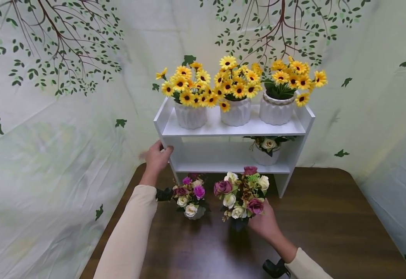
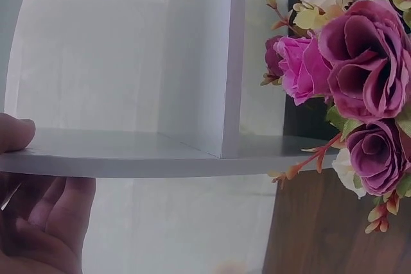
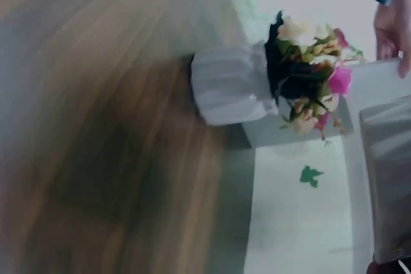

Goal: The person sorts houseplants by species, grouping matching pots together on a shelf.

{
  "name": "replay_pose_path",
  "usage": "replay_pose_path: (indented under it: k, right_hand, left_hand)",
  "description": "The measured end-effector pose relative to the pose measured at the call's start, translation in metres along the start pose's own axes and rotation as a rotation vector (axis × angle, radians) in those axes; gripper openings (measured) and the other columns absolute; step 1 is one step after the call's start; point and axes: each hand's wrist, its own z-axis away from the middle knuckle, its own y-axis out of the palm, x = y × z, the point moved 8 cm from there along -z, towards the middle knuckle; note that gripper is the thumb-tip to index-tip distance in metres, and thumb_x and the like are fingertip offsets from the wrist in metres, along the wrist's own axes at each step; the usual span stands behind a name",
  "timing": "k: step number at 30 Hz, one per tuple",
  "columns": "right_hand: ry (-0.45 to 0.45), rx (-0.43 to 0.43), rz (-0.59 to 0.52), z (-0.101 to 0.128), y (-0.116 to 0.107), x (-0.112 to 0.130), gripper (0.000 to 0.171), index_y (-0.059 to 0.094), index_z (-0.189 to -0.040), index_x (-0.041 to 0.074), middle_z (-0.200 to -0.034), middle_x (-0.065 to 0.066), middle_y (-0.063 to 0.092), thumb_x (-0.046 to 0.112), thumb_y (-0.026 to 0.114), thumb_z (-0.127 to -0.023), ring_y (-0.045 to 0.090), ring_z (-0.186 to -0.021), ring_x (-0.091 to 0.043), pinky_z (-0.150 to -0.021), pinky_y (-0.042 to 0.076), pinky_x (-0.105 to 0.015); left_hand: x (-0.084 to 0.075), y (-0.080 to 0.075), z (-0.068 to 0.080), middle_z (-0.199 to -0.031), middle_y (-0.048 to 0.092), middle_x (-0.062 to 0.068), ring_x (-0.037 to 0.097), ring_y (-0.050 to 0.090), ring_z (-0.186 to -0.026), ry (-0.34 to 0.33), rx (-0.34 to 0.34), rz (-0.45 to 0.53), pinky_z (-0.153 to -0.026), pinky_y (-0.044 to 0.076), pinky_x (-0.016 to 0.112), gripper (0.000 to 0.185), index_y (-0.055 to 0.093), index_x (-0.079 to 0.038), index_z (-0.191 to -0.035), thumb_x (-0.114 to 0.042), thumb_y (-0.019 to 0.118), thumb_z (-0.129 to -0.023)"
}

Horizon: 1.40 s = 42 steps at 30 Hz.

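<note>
Left hand (image 1: 156, 157) clamped on left side panel of white shelf (image 1: 237, 130), steadying it. Right hand (image 1: 266, 223) wrapped round rose bouquet pot (image 1: 240, 193), near on table (image 1: 328, 217), just right of second rose pot (image 1: 191, 196) (grip mostly hidden). Best lifted upright, blooms kept clear of shelf edge.

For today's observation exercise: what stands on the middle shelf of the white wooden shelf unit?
On the white wooden shelf unit's middle shelf, one white pot of cream roses stands at the right end. The rest of that shelf shows bare. The pot's back is hidden.
</note>
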Motion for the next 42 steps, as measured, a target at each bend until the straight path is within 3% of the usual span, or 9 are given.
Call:
replay_pose_path:
  k: [6,11,14,19,22,26,29,37,42]
  right_hand:
    - [0.053,0.055,0.015,-0.019,-0.013,0.001,0.078,0.04,-0.14,-0.01,-0.131,-0.027,0.06,0.01,0.076,-0.074,0.056,-0.121,-0.037,-0.098,0.049,-0.048]
    - [-0.076,0.008,0.168,-0.042,-0.026,0.019,0.075,0.046,-0.138,-0.006,-0.133,-0.028,0.058,0.018,0.078,-0.075,0.058,-0.12,-0.042,-0.096,0.049,-0.058]
    - [-0.12,0.004,0.239,-0.055,-0.027,0.03,0.07,0.051,-0.135,-0.004,-0.128,-0.026,0.061,0.023,0.079,-0.076,0.062,-0.114,-0.042,-0.093,0.052,-0.058]
    - [-0.11,0.007,0.274,-0.07,-0.025,0.042,0.068,0.054,-0.133,0.0,-0.127,-0.023,0.064,0.028,0.08,-0.076,0.064,-0.113,-0.039,-0.091,0.053,-0.055]
    - [-0.076,0.008,0.258,-0.077,-0.023,0.046,0.068,0.055,-0.133,0.002,-0.126,-0.022,0.065,0.028,0.081,-0.076,0.065,-0.112,-0.039,-0.09,0.053,-0.054]
    - [0.024,0.031,0.195,-0.089,-0.019,0.045,0.072,0.05,-0.136,0.003,-0.112,-0.023,0.067,0.024,0.081,-0.074,0.066,-0.091,-0.033,-0.074,0.053,-0.045]
    - [0.07,0.029,0.172,-0.099,-0.016,0.043,0.075,0.048,-0.136,0.004,-0.108,-0.021,0.067,0.021,0.081,-0.072,0.063,-0.084,-0.03,-0.069,0.049,-0.04]
    - [0.127,0.021,0.183,-0.118,-0.008,0.038,0.083,0.046,-0.137,-0.001,-0.115,-0.022,0.066,0.029,0.085,-0.07,0.065,-0.095,-0.033,-0.078,0.054,-0.046]
    - [0.123,0.018,0.17,-0.125,-0.006,0.033,0.07,0.055,-0.131,0.004,-0.111,-0.017,0.07,0.029,0.084,-0.072,0.065,-0.089,-0.028,-0.074,0.053,-0.041]
  left_hand:
    - [0.002,-0.001,0.001,-0.146,0.054,0.019,0.039,0.054,-0.131,-0.014,-0.007,-0.011,-0.104,0.049,0.052,0.051,0.052,-0.006,-0.142,-0.027,0.054,-0.095]
    - [0.0,-0.001,0.0,-0.144,0.055,0.02,0.038,0.055,-0.13,-0.005,-0.006,-0.023,-0.104,0.049,0.051,0.051,0.053,-0.006,-0.141,-0.026,0.054,-0.095]
    - [0.001,-0.002,0.0,-0.144,0.056,0.019,0.038,0.055,-0.13,-0.011,-0.012,-0.019,-0.103,0.05,0.052,0.05,0.053,-0.007,-0.141,-0.026,0.054,-0.095]
    - [0.001,0.0,0.0,-0.144,0.056,0.019,0.038,0.055,-0.13,-0.008,-0.006,-0.028,-0.103,0.05,0.051,0.051,0.053,-0.007,-0.141,-0.027,0.055,-0.094]
    - [0.002,0.001,0.0,-0.144,0.056,0.019,0.039,0.055,-0.13,-0.01,0.004,-0.031,-0.103,0.05,0.051,0.053,0.052,-0.007,-0.142,-0.028,0.054,-0.093]
    - [0.003,-0.003,0.001,-0.144,0.055,0.02,0.039,0.055,-0.128,-0.02,-0.01,-0.022,-0.102,0.051,0.052,0.053,0.052,-0.007,-0.142,-0.027,0.054,-0.093]
    - [0.003,-0.006,0.001,-0.143,0.056,0.019,0.039,0.056,-0.128,-0.02,-0.018,-0.025,-0.102,0.051,0.051,0.052,0.053,-0.007,-0.141,-0.027,0.054,-0.093]
    - [0.003,-0.009,-0.001,-0.141,0.058,0.02,0.039,0.057,-0.126,-0.011,-0.035,-0.035,-0.101,0.051,0.052,0.05,0.054,-0.007,-0.14,-0.026,0.055,-0.093]
    - [0.002,-0.005,0.0,-0.141,0.058,0.02,0.039,0.058,-0.126,-0.003,-0.024,-0.036,-0.101,0.052,0.052,0.051,0.054,-0.006,-0.139,-0.027,0.054,-0.093]
